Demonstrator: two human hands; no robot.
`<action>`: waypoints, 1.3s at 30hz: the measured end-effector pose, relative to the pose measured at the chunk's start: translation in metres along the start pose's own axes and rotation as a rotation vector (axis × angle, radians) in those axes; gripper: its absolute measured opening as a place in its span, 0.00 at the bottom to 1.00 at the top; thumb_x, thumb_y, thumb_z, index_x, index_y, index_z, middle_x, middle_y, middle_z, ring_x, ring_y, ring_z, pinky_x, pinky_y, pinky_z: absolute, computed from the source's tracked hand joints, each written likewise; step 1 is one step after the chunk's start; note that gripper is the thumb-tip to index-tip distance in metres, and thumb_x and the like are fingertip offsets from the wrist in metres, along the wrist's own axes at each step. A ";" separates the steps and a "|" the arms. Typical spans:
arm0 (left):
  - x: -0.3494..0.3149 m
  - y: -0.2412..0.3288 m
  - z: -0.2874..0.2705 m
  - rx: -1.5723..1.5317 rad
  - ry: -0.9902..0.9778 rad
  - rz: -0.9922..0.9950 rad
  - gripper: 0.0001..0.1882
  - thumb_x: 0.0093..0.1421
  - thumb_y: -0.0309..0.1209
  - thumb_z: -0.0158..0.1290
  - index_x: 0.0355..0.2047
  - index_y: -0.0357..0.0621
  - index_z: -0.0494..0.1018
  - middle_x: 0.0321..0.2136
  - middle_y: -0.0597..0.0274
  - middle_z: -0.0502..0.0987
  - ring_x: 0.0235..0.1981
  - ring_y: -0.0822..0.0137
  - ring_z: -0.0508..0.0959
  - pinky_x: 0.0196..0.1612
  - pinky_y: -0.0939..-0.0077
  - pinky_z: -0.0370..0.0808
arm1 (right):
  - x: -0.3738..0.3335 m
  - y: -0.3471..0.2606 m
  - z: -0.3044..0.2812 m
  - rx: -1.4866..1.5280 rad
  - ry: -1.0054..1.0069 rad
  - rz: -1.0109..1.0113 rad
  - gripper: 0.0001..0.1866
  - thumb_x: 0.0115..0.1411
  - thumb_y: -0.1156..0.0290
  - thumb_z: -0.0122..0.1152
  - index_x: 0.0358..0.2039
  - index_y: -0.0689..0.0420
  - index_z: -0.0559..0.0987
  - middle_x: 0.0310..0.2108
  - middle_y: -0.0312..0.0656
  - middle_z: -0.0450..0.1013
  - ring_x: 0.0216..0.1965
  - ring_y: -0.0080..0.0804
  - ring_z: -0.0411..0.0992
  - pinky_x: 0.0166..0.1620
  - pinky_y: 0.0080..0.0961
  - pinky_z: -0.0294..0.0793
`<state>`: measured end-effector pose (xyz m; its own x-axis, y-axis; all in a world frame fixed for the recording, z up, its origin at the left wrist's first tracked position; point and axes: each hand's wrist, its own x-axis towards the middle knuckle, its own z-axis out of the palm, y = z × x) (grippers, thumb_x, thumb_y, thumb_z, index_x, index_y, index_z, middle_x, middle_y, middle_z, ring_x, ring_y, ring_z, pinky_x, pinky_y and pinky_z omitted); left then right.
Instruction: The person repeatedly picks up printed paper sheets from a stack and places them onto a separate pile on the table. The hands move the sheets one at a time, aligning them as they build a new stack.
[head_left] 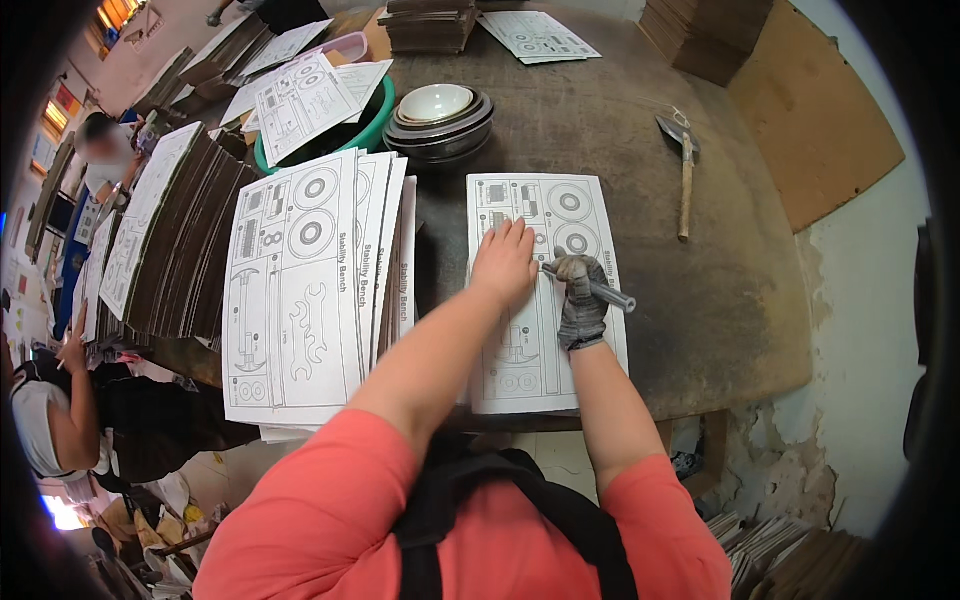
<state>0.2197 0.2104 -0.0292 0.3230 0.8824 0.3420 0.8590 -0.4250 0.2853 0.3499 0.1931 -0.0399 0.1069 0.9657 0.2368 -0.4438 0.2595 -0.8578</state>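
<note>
A white printed sheet (515,385) with black line drawings of tools and round parts lies before me on the dark worktable. My left hand (507,262), bare, rests flat on its upper middle with the fingers stretched out. In a grey knitted glove, my right hand (580,300) is closed around a silver metal rod (613,296). The rod slants across the sheet, its narrow end near my left fingertips and its thick round end pointing right. Whether the narrow end touches the paper, I cannot tell.
Left of the sheet stands a pile of similar printed sheets (290,370), beside stacked brown boards (190,235). Behind are a green basin (385,115) and nested bowls (440,135). A wooden-handled hammer (686,190) lies right. Another person (60,410) works at far left.
</note>
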 end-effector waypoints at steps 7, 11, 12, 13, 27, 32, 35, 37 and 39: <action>-0.001 -0.003 0.015 0.023 0.006 -0.054 0.22 0.53 0.31 0.43 0.49 0.38 0.64 0.53 0.50 0.63 0.56 0.54 0.60 0.58 0.61 0.55 | -0.010 0.017 -0.008 -0.108 0.002 0.092 0.14 0.53 0.61 0.58 0.19 0.57 0.71 0.19 0.33 0.68 0.27 0.24 0.65 0.51 0.33 0.60; 0.003 -0.001 0.011 0.043 -0.048 -0.072 0.23 0.55 0.33 0.41 0.51 0.39 0.63 0.55 0.50 0.61 0.57 0.53 0.60 0.59 0.61 0.54 | -0.027 -0.003 -0.007 -0.364 -0.073 0.103 0.10 0.57 0.66 0.53 0.26 0.61 0.73 0.24 0.36 0.71 0.29 0.26 0.68 0.37 0.27 0.69; 0.001 0.000 0.012 0.056 -0.067 -0.076 0.23 0.55 0.33 0.41 0.52 0.40 0.62 0.55 0.50 0.60 0.57 0.54 0.59 0.60 0.61 0.53 | -0.033 -0.011 -0.007 -0.435 -0.114 0.079 0.11 0.57 0.66 0.51 0.26 0.61 0.73 0.24 0.38 0.72 0.28 0.27 0.68 0.35 0.27 0.69; 0.001 0.001 0.012 0.072 -0.077 -0.081 0.23 0.55 0.33 0.41 0.52 0.40 0.62 0.55 0.50 0.60 0.58 0.54 0.58 0.60 0.61 0.53 | -0.049 -0.023 -0.007 -0.587 -0.130 0.140 0.10 0.56 0.66 0.52 0.28 0.61 0.72 0.24 0.38 0.71 0.28 0.28 0.68 0.36 0.27 0.69; -0.023 0.040 -0.014 -0.072 -0.112 -0.142 0.22 0.53 0.35 0.48 0.48 0.40 0.66 0.37 0.52 0.73 0.42 0.56 0.71 0.47 0.62 0.66 | -0.159 -0.090 -0.027 -0.156 0.020 -0.089 0.13 0.54 0.58 0.55 0.27 0.53 0.65 0.20 0.32 0.63 0.26 0.25 0.65 0.49 0.33 0.66; -0.127 0.100 -0.042 0.031 -0.139 0.342 0.31 0.44 0.36 0.56 0.50 0.40 0.63 0.26 0.59 0.71 0.34 0.60 0.72 0.53 0.61 0.60 | -0.155 -0.114 -0.082 -0.130 0.049 -0.193 0.18 0.56 0.64 0.50 0.12 0.53 0.61 0.10 0.31 0.54 0.20 0.24 0.56 0.56 0.41 0.57; -0.136 0.094 -0.043 0.138 -0.171 0.468 0.28 0.46 0.30 0.51 0.50 0.39 0.63 0.25 0.60 0.70 0.33 0.62 0.72 0.56 0.58 0.57 | -0.150 -0.125 -0.083 -0.110 -0.017 -0.224 0.18 0.56 0.65 0.50 0.12 0.52 0.59 0.10 0.31 0.53 0.20 0.24 0.55 0.55 0.40 0.58; -0.131 0.100 -0.053 0.136 -0.279 0.512 0.27 0.47 0.28 0.48 0.50 0.39 0.63 0.24 0.60 0.69 0.33 0.62 0.71 0.57 0.58 0.56 | -0.147 -0.136 -0.087 -0.147 -0.031 -0.235 0.18 0.56 0.66 0.50 0.12 0.52 0.59 0.10 0.31 0.53 0.20 0.24 0.56 0.56 0.41 0.56; -0.122 0.107 -0.078 0.179 -0.250 0.517 0.27 0.47 0.28 0.48 0.50 0.39 0.63 0.24 0.60 0.69 0.32 0.61 0.71 0.58 0.57 0.56 | -0.139 -0.139 -0.078 -0.103 -0.015 -0.333 0.19 0.57 0.66 0.48 0.11 0.52 0.58 0.11 0.31 0.54 0.19 0.23 0.53 0.47 0.32 0.59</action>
<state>0.2410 0.0414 0.0294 0.7815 0.6006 0.1686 0.6125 -0.7901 -0.0245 0.4663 0.0237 0.0103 0.2174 0.8276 0.5176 -0.2946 0.5612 -0.7735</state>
